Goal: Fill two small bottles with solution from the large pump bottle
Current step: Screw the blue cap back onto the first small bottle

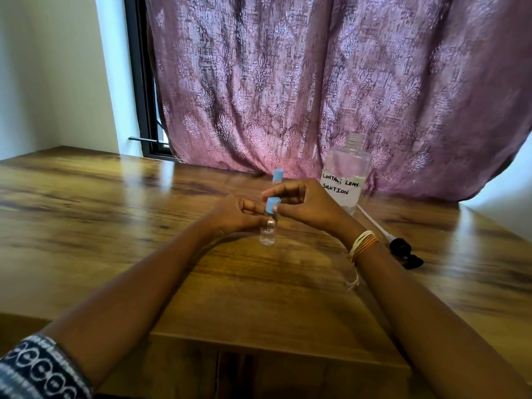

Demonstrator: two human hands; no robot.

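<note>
Frame centre: left hand (pixel 237 214) grips small bottle (pixel 267 232) upright above table (pixel 115 226); right hand (pixel 305 204) pinches its blue cap (pixel 272 205). Second small bottle (pixel 277 175) behind; large bottle (pixel 345 174), pump off, right of centre.

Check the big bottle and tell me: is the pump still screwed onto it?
No. The large bottle stands with its threaded neck bare, and the black pump lies on the table to its right.
</note>
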